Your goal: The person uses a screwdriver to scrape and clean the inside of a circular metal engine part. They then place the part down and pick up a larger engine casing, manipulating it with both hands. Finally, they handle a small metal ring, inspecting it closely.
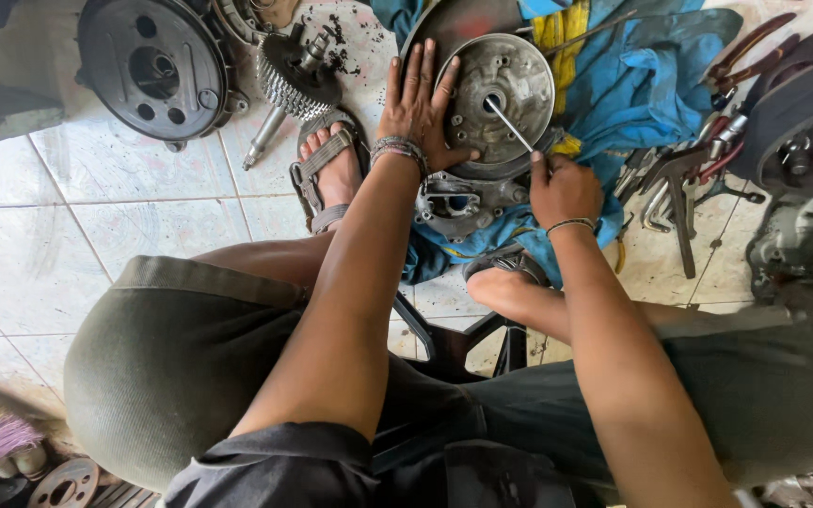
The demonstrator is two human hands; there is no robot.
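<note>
The tiled floor (96,216) carries everything here, and the person sits low over it, knees wide, one sandalled foot (329,169) planted just left of the work; a crumpled blue cloth (646,94) is spread under the parts, seemingly to catch grease and keep small pieces off the tiles; at the upper left lies a large dark round cover (154,66), set apart from the work, and beside it a toothed gear on its shaft (289,89) lies on its side amid black grime; at the far right a cluster of pliers and wrenches (679,179) sits near the right arm, close enough to be taken up without shifting.

The round grey metal plate (501,94) stands tilted on a casting (458,202) in the middle of the cloth, directly ahead of the person; the left hand (418,108) lies flat against its left rim, fingers (406,75) spread wide and pressed on the metal, which looks like bracing so the plate does not turn or slip; the right hand (565,188) is closed around the lower end of a thin metal rod (510,122), fingers curled tight on it, the rod's tip reaching into the plate's central hole; a beaded bracelet (399,149) rings the left wrist, a thin band (571,224) the right.
</note>
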